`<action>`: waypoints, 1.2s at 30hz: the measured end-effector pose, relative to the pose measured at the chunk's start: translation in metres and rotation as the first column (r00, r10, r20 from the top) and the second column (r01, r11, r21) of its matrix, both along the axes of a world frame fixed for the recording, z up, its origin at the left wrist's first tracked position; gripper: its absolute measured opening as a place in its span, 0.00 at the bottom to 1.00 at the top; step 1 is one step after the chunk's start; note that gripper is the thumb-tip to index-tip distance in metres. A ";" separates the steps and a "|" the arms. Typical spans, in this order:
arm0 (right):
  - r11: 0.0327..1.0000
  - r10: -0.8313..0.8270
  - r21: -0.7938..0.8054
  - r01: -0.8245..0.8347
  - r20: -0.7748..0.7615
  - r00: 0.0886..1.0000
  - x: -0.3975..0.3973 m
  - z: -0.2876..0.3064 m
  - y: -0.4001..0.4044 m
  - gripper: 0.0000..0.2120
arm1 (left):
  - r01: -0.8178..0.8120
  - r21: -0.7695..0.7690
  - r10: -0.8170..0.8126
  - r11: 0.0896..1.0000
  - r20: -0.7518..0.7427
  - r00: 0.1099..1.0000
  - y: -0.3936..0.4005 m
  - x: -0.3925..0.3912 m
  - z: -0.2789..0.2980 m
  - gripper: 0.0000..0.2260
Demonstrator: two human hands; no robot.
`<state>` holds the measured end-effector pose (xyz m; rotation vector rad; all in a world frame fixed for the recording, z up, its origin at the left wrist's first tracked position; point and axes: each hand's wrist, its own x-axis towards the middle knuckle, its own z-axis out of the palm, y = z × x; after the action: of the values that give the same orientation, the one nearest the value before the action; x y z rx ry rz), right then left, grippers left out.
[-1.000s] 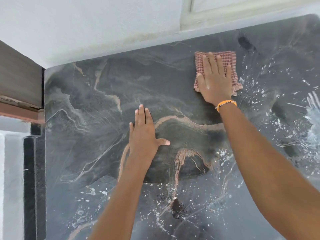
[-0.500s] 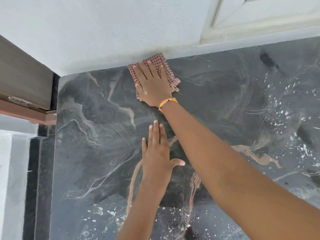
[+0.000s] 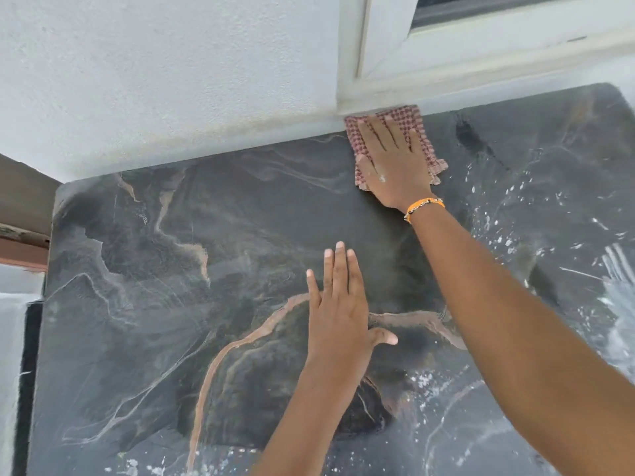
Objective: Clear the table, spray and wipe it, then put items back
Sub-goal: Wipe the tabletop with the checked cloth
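Observation:
The table [image 3: 165,304] is a dark marble slab with pale pink veins, bare of objects. A folded red-and-white checked cloth [image 3: 417,123] lies at its far edge, against the wall under the window frame. My right hand [image 3: 391,163] presses flat on the cloth with straight fingers; an orange band circles the wrist. My left hand [image 3: 340,304] rests flat on the slab's middle, fingers straight, thumb out to the right. White foam droplets [image 3: 508,235] speckle the right side and the near edge.
A white wall [image 3: 171,80] bounds the far edge, with a white window frame [image 3: 481,53] at the upper right. A brown wooden piece [image 3: 24,207] sits beyond the slab's left edge. A thicker streak of foam [image 3: 618,286] lies at the far right.
My right hand slid the cloth from the right to the far left corner, then back right along the wall to under the window frame. My left hand stayed flat on the slab.

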<state>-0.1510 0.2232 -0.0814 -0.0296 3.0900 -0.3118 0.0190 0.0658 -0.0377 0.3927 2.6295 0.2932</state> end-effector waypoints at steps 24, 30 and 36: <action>0.961 0.273 -0.067 -0.269 0.066 0.960 0.155 0.002 -0.044 0.27 | -0.172 0.220 0.171 0.960 0.021 0.985 -0.001 0.046 -0.003 0.57; 0.999 0.034 -0.006 -0.033 0.052 0.998 0.169 -0.001 0.067 0.27 | -0.134 0.073 0.128 0.988 0.081 0.988 0.000 0.054 -0.004 0.57; 0.932 -0.362 0.025 0.361 0.072 0.929 0.208 -0.003 0.152 0.27 | -0.137 0.037 0.135 0.990 0.045 0.990 0.001 0.055 -0.006 0.57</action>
<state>0.0565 0.3750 -0.0847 0.5451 3.0049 -0.2963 0.0743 0.0670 -0.0440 0.2176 2.6164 0.3946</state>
